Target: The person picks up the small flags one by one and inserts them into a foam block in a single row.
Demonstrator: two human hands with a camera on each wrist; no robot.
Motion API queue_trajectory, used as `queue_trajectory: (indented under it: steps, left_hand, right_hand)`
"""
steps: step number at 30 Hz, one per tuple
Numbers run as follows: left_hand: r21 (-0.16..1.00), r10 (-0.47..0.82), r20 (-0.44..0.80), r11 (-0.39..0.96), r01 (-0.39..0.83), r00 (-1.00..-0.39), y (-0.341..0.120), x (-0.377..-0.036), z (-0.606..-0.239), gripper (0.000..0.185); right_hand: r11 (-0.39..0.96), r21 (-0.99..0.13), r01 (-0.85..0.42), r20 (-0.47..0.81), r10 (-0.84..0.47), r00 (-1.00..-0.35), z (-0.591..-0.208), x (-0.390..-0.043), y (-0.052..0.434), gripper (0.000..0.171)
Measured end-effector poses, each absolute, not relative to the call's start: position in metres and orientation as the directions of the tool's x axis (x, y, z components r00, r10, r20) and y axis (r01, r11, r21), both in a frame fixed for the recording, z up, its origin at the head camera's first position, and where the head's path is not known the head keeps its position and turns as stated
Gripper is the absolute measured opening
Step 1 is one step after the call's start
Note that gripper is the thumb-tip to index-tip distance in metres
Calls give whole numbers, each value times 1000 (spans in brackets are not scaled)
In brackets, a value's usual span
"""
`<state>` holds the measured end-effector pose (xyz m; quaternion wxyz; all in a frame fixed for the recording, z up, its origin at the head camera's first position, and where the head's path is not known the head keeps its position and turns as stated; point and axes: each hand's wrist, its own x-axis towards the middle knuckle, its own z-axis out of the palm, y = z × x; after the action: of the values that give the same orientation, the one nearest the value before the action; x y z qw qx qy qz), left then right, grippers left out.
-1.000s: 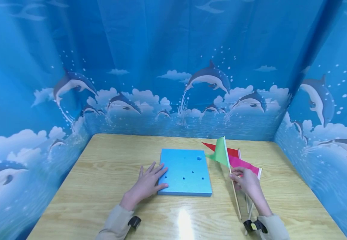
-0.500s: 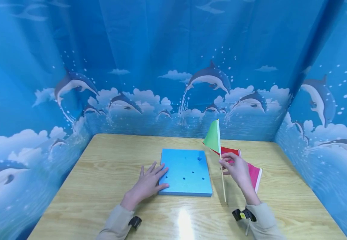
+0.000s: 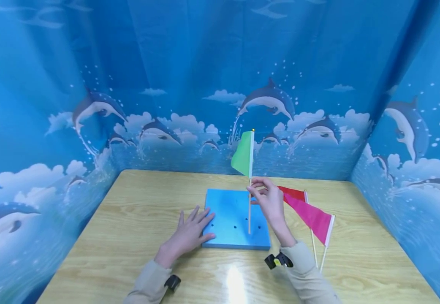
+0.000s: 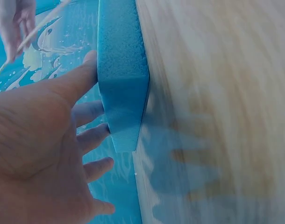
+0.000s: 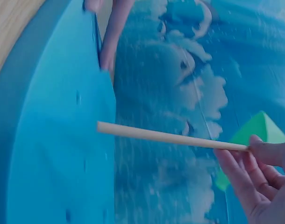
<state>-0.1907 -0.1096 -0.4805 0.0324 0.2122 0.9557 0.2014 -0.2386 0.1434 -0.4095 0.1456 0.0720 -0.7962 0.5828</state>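
Green flag (image 3: 243,155): held up over the blue block (image 3: 225,238), its cloth at the top and hanging to the left of its stick (image 3: 249,217), which stands nearly upright.
Stick's lower end: over the block's face, to one side of the holes (image 3: 235,227); in the right wrist view it looks raised off the surface.
Right hand (image 3: 269,199): thumb and fingers pinch the stick just below the cloth.
Blue block: flat on the counter (image 3: 372,249), at least four dark holes showing in its upper face.
Left hand (image 3: 186,235): fingers straight and spread, resting at the block's left edge, thumb touching it.
Pink flag (image 3: 315,218): on the counter right of the block, overlapping the red flag (image 3: 297,193), both sticks pointing toward the person.
Curtain (image 3: 189,59): blue, printed with dolphins and clouds, around the counter's back and sides.
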Motion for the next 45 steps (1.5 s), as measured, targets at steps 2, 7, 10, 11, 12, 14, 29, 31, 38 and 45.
queue_trajectory:
  steps: [2, 7, 10, 11, 12, 14, 29, 31, 38, 45]
  left_hand:
    - [388, 423, 15, 833, 395, -906, -108, -191, -482, 66]
    - [377, 422, 6, 839, 393, -907, -106, -192, -484, 66]
    - [370, 419, 4, 843, 391, -908, -106, -193, -484, 65]
    - [369, 419, 5, 843, 391, -908, -106, -193, -484, 65]
    - [368, 420, 7, 843, 393, -907, -106, -194, -484, 65]
    - [365, 425, 11, 841, 399, -905, -106, -194, -484, 65]
    - [356, 420, -5, 849, 390, -908, -106, -194, -483, 65]
    - [358, 420, -4, 848, 391, -908, -106, -194, -483, 65]
    - [363, 417, 6, 846, 390, -909, -107, -194, -481, 66]
    - [361, 419, 8, 846, 393, -908, -109, -194, -482, 65]
  right_hand:
    - [262, -910, -323, 347, 51, -937, -411, -240, 131, 22]
    - [188, -907, -378, 393, 51, -918, -411, -240, 100, 20]
    - [171, -897, -407, 418, 36, -908, -403, -232, 84, 18]
    - [164, -896, -413, 423, 29, -906, -400, -229, 80, 18]
    - [156, -893, -422, 430, 23, -903, -398, -226, 76, 18]
    - [139, -888, -438, 444, 17, -896, -394, -222, 70, 17]
    - [120, -877, -466, 469, -2, -883, -408, -225, 55, 20]
    - [121, -873, -472, 475, -10, -880, -409, -225, 54, 19]
    - [147, -870, -471, 472, -30, -881, -414, -223, 49, 17]
    - [163, -890, -425, 422, -56, -905, -418, -222, 46, 18]
